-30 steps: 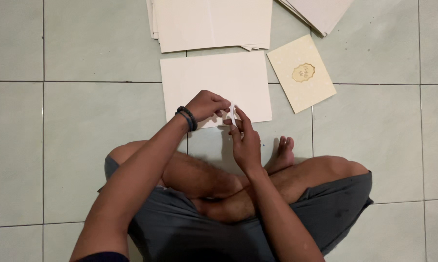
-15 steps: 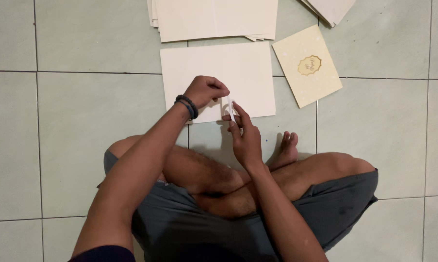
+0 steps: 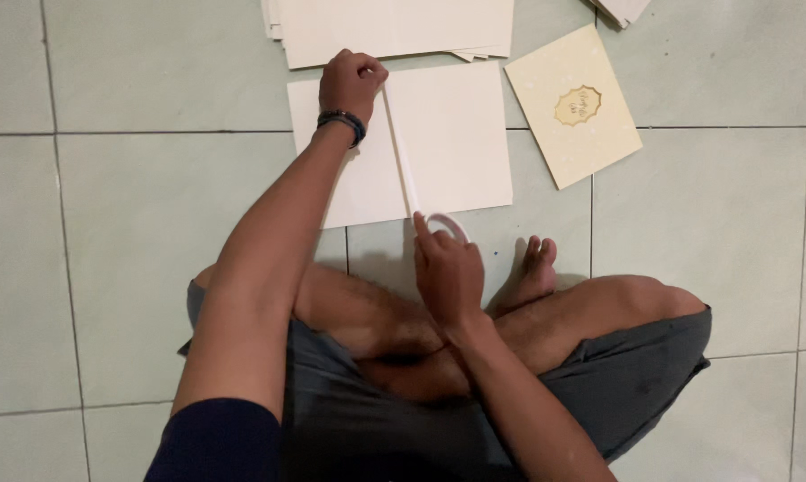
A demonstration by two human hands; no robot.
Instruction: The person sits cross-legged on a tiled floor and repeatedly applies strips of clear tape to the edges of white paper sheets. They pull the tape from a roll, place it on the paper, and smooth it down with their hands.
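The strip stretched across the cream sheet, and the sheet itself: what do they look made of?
The strip, drawn taut from the left hand to a small roll at the right hand, looks like thin whitish adhesive tape, slightly glossy. The cream sheet looks like matte paper or thin card: flat, crisp-edged, without shine.

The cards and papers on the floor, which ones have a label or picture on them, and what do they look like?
Cream card: floor, upper right, tilted rectangle with a gold, frilly-edged oval emblem at its centre.
Plain cream sheet: in front of the person, no label.
Stack of cream sheets: top edge, no label visible.
No screens or signs.
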